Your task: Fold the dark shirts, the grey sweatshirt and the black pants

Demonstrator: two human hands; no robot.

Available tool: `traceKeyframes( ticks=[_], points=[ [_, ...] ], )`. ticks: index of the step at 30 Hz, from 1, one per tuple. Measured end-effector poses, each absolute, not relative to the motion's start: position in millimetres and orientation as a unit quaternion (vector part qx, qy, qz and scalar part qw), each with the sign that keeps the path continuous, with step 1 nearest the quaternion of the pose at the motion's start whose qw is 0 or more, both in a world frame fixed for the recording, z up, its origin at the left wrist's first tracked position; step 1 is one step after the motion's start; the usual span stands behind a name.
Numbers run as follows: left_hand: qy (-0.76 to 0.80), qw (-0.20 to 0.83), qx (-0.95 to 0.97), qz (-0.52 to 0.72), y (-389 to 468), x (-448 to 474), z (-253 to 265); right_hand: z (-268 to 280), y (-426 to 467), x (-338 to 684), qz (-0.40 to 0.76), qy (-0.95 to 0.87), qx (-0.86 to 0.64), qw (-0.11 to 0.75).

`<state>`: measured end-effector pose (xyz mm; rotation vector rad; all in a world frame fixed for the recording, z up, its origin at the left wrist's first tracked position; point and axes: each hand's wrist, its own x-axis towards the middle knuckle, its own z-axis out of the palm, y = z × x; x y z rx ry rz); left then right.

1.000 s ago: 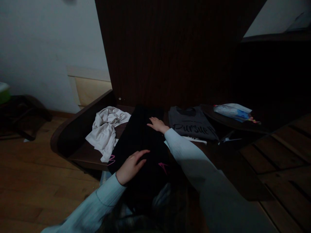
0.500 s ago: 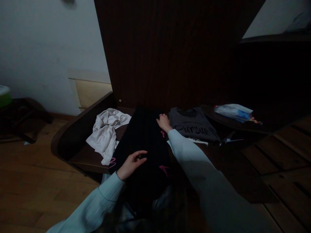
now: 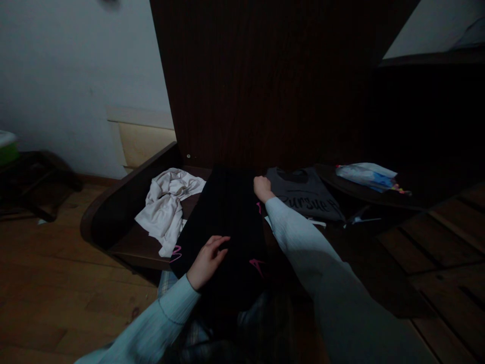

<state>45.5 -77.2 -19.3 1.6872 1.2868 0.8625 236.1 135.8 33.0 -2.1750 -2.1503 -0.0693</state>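
A black garment [image 3: 227,212] with pink marks along its sides lies spread lengthwise in front of me; it is too dark to tell its exact kind. My left hand [image 3: 208,260] is over its lower part, fingers apart and gripping nothing. At the garment's upper right edge, my right hand [image 3: 262,188] has its fingers curled closed on the cloth. Just right of that hand lies a flat grey shirt [image 3: 303,192] with black lettering, partly covered by my right sleeve. To the left of the garment is a crumpled white cloth [image 3: 166,205].
The clothes lie on a dark wooden bench [image 3: 127,247] with a raised, rounded left arm. Behind it rises a dark wooden panel [image 3: 265,86]. A plastic packet [image 3: 366,176] rests at the right. A dark stool [image 3: 34,177] stands far left on the wooden floor [image 3: 76,283].
My right hand has moved slightly right along the garment's edge, and its fingers have curled closed. My left hand has shifted only a little. The view has moved slightly.
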Motion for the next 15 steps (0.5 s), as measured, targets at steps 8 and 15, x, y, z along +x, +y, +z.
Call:
traceKeyframes(
  ticks=[8,15],
  points=[
    [0.497,0.413,0.694,0.317,-76.4,44.5,-17.8,27.3,141.4,240.9,-0.011,-0.713,-0.700,0.039],
    [0.508,0.404,0.693,0.314,-77.5,45.7,-19.6,28.1,133.8,233.8,-0.049,-0.696,-0.714,0.057]
  ],
)
